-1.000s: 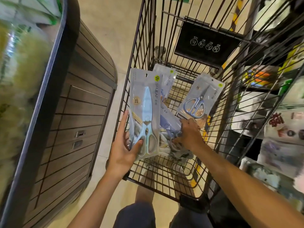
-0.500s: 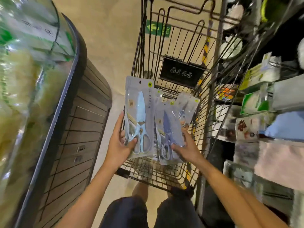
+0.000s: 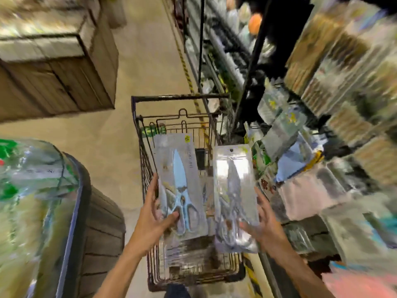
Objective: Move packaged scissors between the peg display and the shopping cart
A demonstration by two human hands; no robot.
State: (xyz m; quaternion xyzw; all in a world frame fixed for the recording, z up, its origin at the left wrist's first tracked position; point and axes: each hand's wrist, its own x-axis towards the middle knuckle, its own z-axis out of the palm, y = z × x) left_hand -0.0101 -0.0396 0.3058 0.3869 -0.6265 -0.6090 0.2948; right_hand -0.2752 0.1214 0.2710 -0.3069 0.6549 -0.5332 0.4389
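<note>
So you've got a pack in each of your hands right now. Left hand (image 3: 155, 220) is gripping the pale blue scissors pack (image 3: 179, 188), thumb over the handle end, fingers behind. Right hand (image 3: 263, 222) is holding the darker scissors pack (image 3: 235, 196) by its lower edge, fingers wrapped round the back. Both are held upright, side by side, above the shopping cart (image 3: 141, 160), clear of the basket.

My guess is you're mid-transfer, cart to pegs, so nothing is hung yet; both packs have to find a hook. I can't tell whether more packs are lying under your hands in the cart, too blurry.

The shelving (image 3: 300, 130) sits just beyond your right hand, crammed with hanging goods, so finding a free peg looks fiddly. A dark display bin (image 3: 86, 211) crowds your left side.
</note>
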